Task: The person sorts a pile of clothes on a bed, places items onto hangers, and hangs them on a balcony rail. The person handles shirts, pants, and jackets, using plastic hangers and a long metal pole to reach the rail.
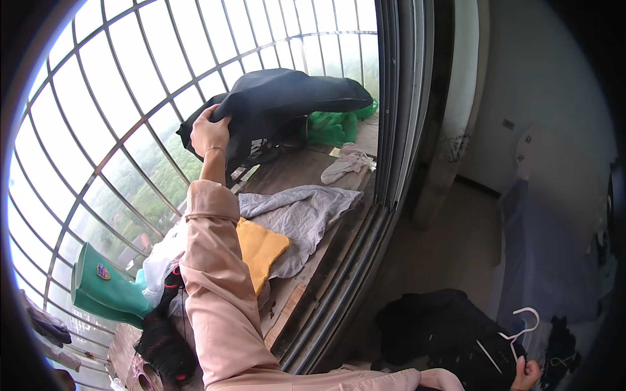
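My left hand (210, 133) is closed on the edge of a large black fabric item (287, 94), whose exact kind I cannot make out. White print shows on its lower part. The fabric bulges over the far end of the wooden boards, beside the window bars. At the lower right, my right hand (525, 375) grips a white clothes hanger (521, 331) low on its frame. Next to it spreads a black garment (443, 326), which covers part of the hanger. The pink sleeve of my left arm crosses the middle of the view.
Metal bars (117, 140) enclose the ledge on the left. On the wooden boards (287, 169) lie a grey cloth (306, 218), a yellow cloth (261, 251), a pale crumpled cloth (345, 163), a green bag (332, 128) and a teal boot (107, 290). A sliding-window track (345, 287) divides ledge from room.
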`<control>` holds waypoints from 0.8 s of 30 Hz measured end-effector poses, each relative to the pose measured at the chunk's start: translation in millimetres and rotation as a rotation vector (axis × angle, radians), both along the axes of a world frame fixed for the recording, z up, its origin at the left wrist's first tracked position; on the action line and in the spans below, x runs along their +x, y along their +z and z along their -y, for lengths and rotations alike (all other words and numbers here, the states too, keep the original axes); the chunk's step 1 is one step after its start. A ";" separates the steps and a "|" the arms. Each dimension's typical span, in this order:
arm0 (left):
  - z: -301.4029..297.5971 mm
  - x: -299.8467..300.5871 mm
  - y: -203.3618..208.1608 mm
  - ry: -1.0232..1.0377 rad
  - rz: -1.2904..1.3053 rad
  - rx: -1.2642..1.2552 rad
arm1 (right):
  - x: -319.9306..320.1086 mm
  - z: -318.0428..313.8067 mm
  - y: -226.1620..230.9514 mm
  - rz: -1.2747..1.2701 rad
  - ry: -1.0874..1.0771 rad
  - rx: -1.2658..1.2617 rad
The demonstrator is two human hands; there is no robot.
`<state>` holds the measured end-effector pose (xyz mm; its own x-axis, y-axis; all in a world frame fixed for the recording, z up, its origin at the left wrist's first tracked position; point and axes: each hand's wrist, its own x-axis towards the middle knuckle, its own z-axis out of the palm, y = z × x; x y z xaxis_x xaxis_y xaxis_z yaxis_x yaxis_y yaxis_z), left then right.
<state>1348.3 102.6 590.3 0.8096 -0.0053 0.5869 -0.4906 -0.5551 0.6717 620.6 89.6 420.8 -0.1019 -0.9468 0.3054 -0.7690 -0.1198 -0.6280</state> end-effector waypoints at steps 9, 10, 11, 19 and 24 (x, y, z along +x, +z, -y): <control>9.1 -6.6 -22.2 -0.007 0.012 -0.084 | 17.6 6.8 14.6 -0.028 -0.020 -0.089; 11.7 -6.7 -23.5 -0.009 0.010 -0.089 | 13.4 9.5 13.0 -0.029 -0.022 -0.071; 14.4 -9.7 -23.7 -0.016 0.009 -0.075 | 11.0 10.3 12.3 -0.030 -0.026 -0.049; 0.5 -60.0 -32.0 -0.075 -0.115 0.563 | 18.8 15.5 6.8 -0.062 0.009 -0.042; 40.8 -118.2 -81.2 -0.306 0.130 0.645 | 20.6 34.7 -3.1 -0.068 0.231 -0.091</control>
<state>1230.1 61.8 509.1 0.6404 -0.5983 0.4816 -0.7410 -0.6461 0.1827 641.2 54.9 417.7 0.1375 -0.9110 0.3888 -0.7550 -0.3505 -0.5542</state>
